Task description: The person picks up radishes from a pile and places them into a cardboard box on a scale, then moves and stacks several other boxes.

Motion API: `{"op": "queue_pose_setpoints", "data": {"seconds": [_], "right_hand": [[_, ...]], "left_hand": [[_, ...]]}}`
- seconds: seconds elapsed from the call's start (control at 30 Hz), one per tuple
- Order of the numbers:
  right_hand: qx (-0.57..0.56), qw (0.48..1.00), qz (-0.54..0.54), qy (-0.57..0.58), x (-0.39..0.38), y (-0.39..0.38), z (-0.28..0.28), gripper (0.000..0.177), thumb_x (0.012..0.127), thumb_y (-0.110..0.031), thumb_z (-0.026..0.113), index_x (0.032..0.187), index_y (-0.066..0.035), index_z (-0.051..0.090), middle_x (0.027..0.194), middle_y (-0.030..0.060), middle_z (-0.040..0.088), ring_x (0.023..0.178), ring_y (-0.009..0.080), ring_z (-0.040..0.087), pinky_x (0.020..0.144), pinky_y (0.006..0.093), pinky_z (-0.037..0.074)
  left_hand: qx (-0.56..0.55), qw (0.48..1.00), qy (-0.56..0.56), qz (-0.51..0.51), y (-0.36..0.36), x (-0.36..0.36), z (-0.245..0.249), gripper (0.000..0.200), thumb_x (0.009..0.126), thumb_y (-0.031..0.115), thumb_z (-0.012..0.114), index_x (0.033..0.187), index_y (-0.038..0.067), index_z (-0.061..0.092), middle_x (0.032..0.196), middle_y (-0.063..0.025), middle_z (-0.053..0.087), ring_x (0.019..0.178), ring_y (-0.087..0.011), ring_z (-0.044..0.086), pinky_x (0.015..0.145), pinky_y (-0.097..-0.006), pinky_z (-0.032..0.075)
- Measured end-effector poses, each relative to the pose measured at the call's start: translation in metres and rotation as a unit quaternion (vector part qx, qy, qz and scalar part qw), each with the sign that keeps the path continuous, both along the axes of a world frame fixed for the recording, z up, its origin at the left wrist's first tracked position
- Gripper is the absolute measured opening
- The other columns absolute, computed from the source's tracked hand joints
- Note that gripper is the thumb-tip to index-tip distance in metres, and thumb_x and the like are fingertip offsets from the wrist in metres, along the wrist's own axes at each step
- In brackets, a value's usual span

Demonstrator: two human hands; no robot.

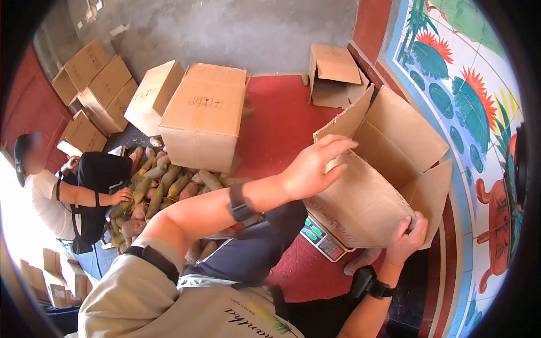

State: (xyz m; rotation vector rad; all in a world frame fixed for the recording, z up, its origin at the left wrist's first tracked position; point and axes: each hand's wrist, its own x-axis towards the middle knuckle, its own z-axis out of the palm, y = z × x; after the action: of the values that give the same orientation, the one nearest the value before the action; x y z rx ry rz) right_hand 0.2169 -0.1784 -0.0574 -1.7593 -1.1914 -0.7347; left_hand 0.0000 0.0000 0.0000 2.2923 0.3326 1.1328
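- Two hands are meeting the open carton (363,194): my right hand (409,234) is pinching its near rim, while my left hand (315,169) is spreading loose fingers at that rim's other end.
- With one firm grip, I'm judging the carton could be twisting or its flaps buckling.
- Scale (324,241) is sitting below the grips; a tilting carton could be knocking it.
- Painted wall (442,107) is limiting movement beyond the right grip; red floor (270,112) is offering room beyond the left.
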Motion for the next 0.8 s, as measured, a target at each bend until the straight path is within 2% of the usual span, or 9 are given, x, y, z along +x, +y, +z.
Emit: {"op": "queue_pose_setpoints", "data": {"seconds": [0.07,0.23,0.3,0.37,0.47,0.53,0.7,0.77,0.8], "right_hand": [[0.001,1.000,-0.003,-0.009,0.001,-0.002,0.003,0.015,0.076,0.000,0.051,0.091,0.004,0.052,0.079,0.0168,0.050,0.069,0.0325,0.050,0.062,0.0392,0.041],[0.001,1.000,-0.009,-0.015,-0.002,0.003,0.002,0.016,0.076,0.000,0.051,0.091,0.004,0.052,0.079,0.0169,0.050,0.070,0.0324,0.050,0.063,0.0388,0.041],[-0.007,1.000,-0.015,-0.001,-0.004,0.002,-0.001,0.015,0.076,0.000,0.051,0.091,0.004,0.052,0.079,0.0169,0.050,0.070,0.0323,0.051,0.063,0.0388,0.041],[-0.007,1.000,-0.013,-0.018,-0.004,0.004,-0.002,0.016,0.078,-0.001,0.051,0.093,0.004,0.052,0.080,0.0172,0.051,0.072,0.0322,0.051,0.065,0.0391,0.041],[-0.011,0.999,-0.033,-0.017,-0.002,0.003,-0.001,0.016,0.079,-0.001,0.051,0.094,0.004,0.052,0.081,0.0177,0.051,0.073,0.0328,0.051,0.066,0.0394,0.041],[-0.014,0.999,-0.037,-0.018,-0.002,0.003,-0.002,0.016,0.079,-0.001,0.051,0.094,0.004,0.051,0.081,0.0180,0.051,0.073,0.0331,0.051,0.067,0.0393,0.041],[-0.045,0.997,-0.064,0.021,0.006,-0.002,-0.010,0.021,0.082,-0.005,0.052,0.101,0.005,0.053,0.092,0.0177,0.056,0.084,0.0312,0.054,0.078,0.0365,0.043],[-0.060,0.996,-0.063,0.032,0.007,-0.002,-0.011,0.021,0.083,-0.005,0.052,0.101,0.005,0.053,0.094,0.0177,0.057,0.085,0.0308,0.055,0.079,0.0367,0.043],[-0.050,0.996,-0.074,-0.004,0.008,-0.001,-0.010,0.020,0.083,-0.005,0.052,0.100,0.005,0.053,0.092,0.0178,0.056,0.083,0.0312,0.055,0.076,0.0366,0.043]], "left_hand": [[-0.012,1.000,0.012,0.014,-0.005,-0.016,-0.009,0.037,0.077,0.000,0.056,0.114,0.003,0.051,0.104,-0.0135,0.054,0.089,-0.0240,0.058,0.072,-0.0308,0.049],[-0.061,0.990,0.077,0.098,0.008,-0.080,-0.078,0.028,0.077,0.000,0.056,0.105,0.002,0.055,0.093,-0.0119,0.056,0.081,-0.0225,0.059,0.063,-0.0312,0.049],[-0.127,0.972,0.141,0.141,0.010,-0.116,-0.109,0.026,0.077,0.004,0.057,0.103,0.003,0.056,0.091,-0.0129,0.057,0.078,-0.0261,0.059,0.064,-0.0345,0.049],[-0.061,0.965,0.177,0.184,0.014,-0.153,-0.149,0.024,0.077,0.007,0.059,0.100,0.005,0.057,0.087,-0.0140,0.057,0.077,-0.0306,0.059,0.066,-0.0375,0.048],[-0.129,0.938,0.244,0.209,0.010,-0.206,-0.196,0.021,0.078,0.015,0.057,0.098,0.008,0.059,0.088,-0.0158,0.059,0.081,-0.0332,0.058,0.069,-0.0385,0.048],[-0.302,0.794,0.460,0.259,-0.001,-0.228,-0.193,0.024,0.079,0.024,0.053,0.096,0.010,0.062,0.094,-0.0157,0.060,0.089,-0.0339,0.057,0.076,-0.0403,0.047],[-0.277,0.723,0.575,0.264,-0.029,-0.322,-0.277,0.025,0.077,0.026,0.053,0.097,0.015,0.063,0.100,-0.0142,0.062,0.094,-0.0322,0.058,0.079,-0.0405,0.047],[-0.266,0.691,0.623,0.251,-0.041,-0.356,-0.319,0.028,0.078,0.029,0.052,0.097,0.011,0.063,0.101,-0.0158,0.061,0.094,-0.0319,0.059,0.080,-0.0412,0.047],[-0.291,0.636,0.636,0.326,-0.050,-0.348,-0.308,0.033,0.079,0.032,0.051,0.094,0.005,0.063,0.101,-0.0180,0.061,0.096,-0.0311,0.059,0.081,-0.0405,0.047]]}}
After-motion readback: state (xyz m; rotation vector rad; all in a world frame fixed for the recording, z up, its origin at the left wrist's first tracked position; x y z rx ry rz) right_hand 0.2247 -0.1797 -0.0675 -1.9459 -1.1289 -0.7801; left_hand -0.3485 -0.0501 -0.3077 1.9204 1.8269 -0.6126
